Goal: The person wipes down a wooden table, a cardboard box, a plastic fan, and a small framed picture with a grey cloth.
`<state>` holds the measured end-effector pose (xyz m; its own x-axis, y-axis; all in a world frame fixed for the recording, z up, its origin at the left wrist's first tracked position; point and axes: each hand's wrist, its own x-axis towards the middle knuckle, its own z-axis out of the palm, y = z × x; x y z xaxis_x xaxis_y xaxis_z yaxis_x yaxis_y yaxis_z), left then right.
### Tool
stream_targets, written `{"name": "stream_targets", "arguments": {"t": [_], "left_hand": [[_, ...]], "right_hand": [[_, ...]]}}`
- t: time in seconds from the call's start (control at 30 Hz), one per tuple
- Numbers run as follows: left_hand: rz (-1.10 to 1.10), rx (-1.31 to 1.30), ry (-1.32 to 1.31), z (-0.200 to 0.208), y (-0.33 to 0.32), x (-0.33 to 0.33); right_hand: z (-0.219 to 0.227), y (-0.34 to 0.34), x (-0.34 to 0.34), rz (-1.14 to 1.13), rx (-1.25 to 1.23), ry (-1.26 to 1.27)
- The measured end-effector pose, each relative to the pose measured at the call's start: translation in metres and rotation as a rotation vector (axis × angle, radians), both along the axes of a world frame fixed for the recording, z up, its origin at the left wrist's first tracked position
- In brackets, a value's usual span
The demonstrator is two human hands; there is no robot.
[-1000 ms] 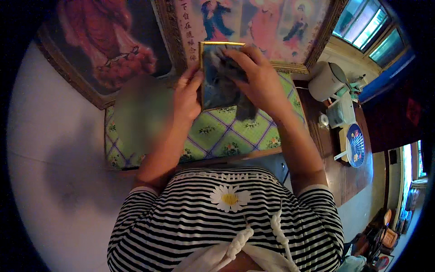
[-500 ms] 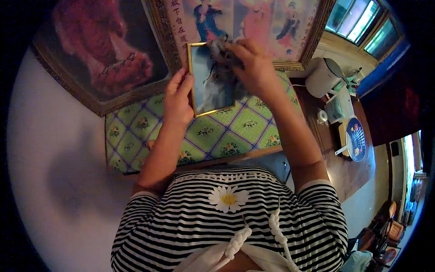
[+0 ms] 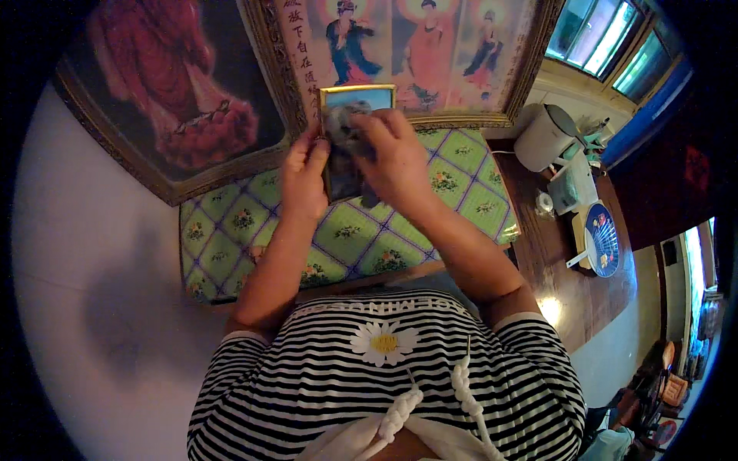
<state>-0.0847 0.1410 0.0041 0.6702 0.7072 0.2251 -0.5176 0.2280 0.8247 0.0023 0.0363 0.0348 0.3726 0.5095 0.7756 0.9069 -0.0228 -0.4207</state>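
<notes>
A small gold-edged picture frame (image 3: 358,91) stands upright above the table, gripped at its left edge by my left hand (image 3: 306,175). The thumb lies on the front of that edge. My right hand (image 3: 396,157) is closed on a crumpled grey cloth (image 3: 347,127), which presses against the front of the frame. Cloth and hand cover most of the picture; a strip of light blue shows at the top. A loose end of the cloth hangs below my right fingers.
A green checked, flowered tablecloth (image 3: 354,230) covers the table. Behind lean two large framed pictures, one with a red-robed figure (image 3: 204,115), one with several figures (image 3: 423,54). On the right, a brown wooden table (image 3: 561,284) holds a white appliance (image 3: 544,137) and a round blue fan (image 3: 603,240).
My right hand and the cloth have moved left and down across the frame, baring its upper right corner. My left hand keeps its hold on the left edge.
</notes>
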Motion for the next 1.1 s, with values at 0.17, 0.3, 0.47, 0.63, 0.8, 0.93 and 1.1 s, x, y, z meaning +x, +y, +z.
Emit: {"name": "stream_targets", "arguments": {"t": [0.17, 0.3, 0.47, 0.63, 0.8, 0.93, 1.1], "left_hand": [[0.035, 0.126, -0.037, 0.004, 0.003, -0.002], [0.059, 0.134, -0.057, 0.005, 0.0, -0.007], [0.107, 0.111, -0.108, 0.002, 0.011, -0.016], [0.069, 0.0, -0.156, 0.017, 0.012, -0.011], [0.099, 0.016, -0.163, 0.017, 0.013, -0.008], [0.105, -0.019, -0.181, 0.025, 0.013, -0.007], [0.025, -0.039, -0.2, 0.033, 0.0, -0.001]], "right_hand": [[0.033, 0.004, -0.014, 0.007, 0.015, -0.052], [0.038, 0.001, 0.0, -0.063, 0.034, -0.074], [0.031, -0.013, 0.034, -0.164, 0.009, -0.022], [0.021, -0.018, 0.019, -0.028, -0.065, -0.128], [-0.01, -0.034, -0.002, 0.085, -0.27, -0.042], [-0.023, -0.043, -0.009, 0.282, -0.252, -0.039], [0.027, -0.03, 0.0, 0.029, -0.002, -0.038]]}}
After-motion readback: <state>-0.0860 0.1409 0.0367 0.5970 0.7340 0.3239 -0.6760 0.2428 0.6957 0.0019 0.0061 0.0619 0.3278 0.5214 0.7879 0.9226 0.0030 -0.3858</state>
